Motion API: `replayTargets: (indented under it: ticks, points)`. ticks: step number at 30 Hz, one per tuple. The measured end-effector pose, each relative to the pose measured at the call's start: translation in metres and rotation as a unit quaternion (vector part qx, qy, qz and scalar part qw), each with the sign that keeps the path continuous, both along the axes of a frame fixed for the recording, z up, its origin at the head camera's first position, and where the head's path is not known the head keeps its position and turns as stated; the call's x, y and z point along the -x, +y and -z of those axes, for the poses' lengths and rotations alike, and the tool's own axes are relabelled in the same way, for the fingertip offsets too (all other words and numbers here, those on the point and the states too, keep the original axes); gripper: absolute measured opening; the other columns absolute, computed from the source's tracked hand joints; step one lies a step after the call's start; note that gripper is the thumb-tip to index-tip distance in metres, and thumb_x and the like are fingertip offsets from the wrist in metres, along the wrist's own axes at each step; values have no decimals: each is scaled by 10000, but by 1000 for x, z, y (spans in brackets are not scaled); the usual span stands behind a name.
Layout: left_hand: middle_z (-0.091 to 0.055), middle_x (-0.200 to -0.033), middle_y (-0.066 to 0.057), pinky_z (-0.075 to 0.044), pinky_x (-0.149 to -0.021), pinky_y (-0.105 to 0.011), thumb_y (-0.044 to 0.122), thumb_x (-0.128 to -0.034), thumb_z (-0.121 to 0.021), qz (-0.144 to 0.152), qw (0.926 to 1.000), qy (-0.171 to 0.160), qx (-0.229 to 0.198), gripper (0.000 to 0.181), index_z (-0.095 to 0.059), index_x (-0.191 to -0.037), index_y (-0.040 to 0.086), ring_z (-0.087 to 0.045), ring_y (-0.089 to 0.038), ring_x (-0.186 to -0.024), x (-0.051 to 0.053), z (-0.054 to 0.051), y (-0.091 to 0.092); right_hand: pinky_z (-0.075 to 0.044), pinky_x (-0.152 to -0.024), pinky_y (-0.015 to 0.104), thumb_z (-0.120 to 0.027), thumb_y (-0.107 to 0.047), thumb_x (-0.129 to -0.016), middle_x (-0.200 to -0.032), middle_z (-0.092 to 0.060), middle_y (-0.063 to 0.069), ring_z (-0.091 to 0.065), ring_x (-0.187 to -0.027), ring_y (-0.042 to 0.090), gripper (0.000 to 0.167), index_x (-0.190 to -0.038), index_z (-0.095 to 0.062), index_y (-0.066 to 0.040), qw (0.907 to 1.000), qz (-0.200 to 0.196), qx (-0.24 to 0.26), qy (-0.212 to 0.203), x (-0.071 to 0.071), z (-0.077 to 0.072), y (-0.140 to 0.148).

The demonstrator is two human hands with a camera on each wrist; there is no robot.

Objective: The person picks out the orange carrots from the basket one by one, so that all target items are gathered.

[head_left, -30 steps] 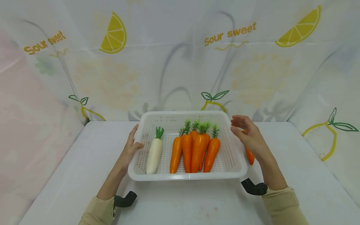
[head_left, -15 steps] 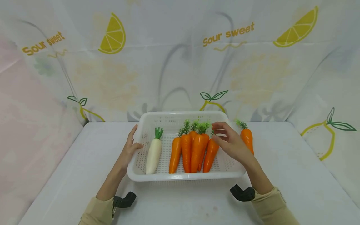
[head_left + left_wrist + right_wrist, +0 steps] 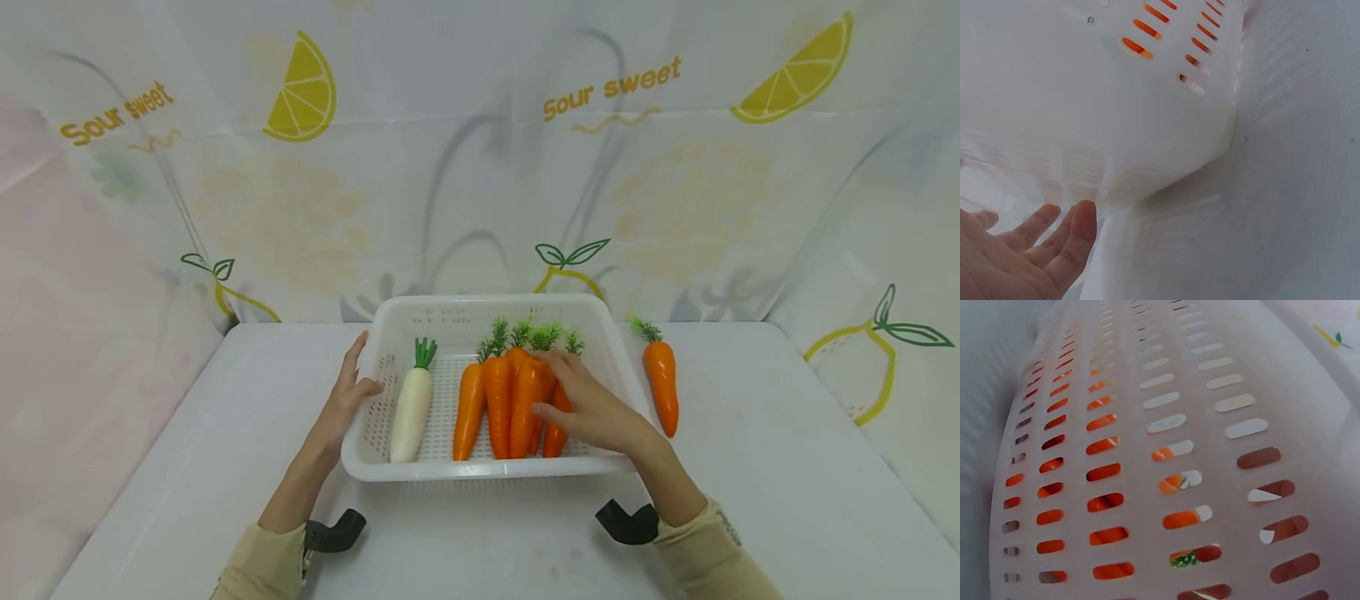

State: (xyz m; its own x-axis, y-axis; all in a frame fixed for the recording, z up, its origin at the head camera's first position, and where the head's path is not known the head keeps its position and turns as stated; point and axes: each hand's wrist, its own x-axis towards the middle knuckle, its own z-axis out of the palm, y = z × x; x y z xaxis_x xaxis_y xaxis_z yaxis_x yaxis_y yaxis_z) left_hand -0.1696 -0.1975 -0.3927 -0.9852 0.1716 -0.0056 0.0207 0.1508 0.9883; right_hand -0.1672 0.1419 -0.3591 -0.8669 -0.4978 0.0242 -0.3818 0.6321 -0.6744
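In the head view my left hand (image 3: 347, 404) is at the left side of a white plastic basket (image 3: 498, 472), thumb over the rim and fingers along the outside. The left wrist view shows those fingers (image 3: 1072, 244) by the basket wall (image 3: 1066, 94). My right hand (image 3: 592, 404) reaches over the basket's right side, its thumb and fingers spread above an orange carrot (image 3: 527, 417) in the bunch. It partly covers another carrot (image 3: 555, 437). In the right wrist view the perforated wall (image 3: 1204, 437) hides most of that hand; whether its fingertips touch a carrot is unclear.
A white radish (image 3: 411, 417) with green leaves lies at the left inside the basket. To its right several carrots (image 3: 470, 412) lie side by side. One carrot (image 3: 662, 387) is on the white table (image 3: 757, 467), outside the basket's right side. A printed cloth (image 3: 450, 167) hangs behind.
My right hand has moved left, from beside the carrot outside the basket to over the bunch, uncovering that outside carrot. My left hand has stayed at the basket's left side.
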Motion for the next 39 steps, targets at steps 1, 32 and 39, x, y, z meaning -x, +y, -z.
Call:
replayTargets:
  ticks: [1,32,39]
  points:
    - [-139,-1583,-96,-179,-1079,-633,152,-882,-364,8,10000,-3,-11,777,52,-1508,350,-204,-384,-1424,0,0,0,-302,-1086,534,-617,-284,-893,-1506,-252,141,-314,-1366,329,714,-1483,-250,-119,9999,3,-103,-72,-1,0,0]
    - [-170,-1580,-83,-303,-1039,-597,140,-880,-336,-1,10000,-28,-5,763,58,-1512,305,-299,-375,-1386,3,0,0,-493,-816,442,-597,-257,-901,-1202,-467,217,-562,-860,265,593,-1406,-366,-49,9903,722,-1113,417,4,3,1]
    - [-146,-1585,-80,-288,-1050,-588,135,-882,-334,27,10000,-75,-7,763,61,-1511,314,-283,-369,-1392,2,0,0,-491,-621,360,-599,-279,-889,-1300,-379,281,-534,-630,217,622,-1397,-372,0,9805,858,-1767,49,1,4,0]
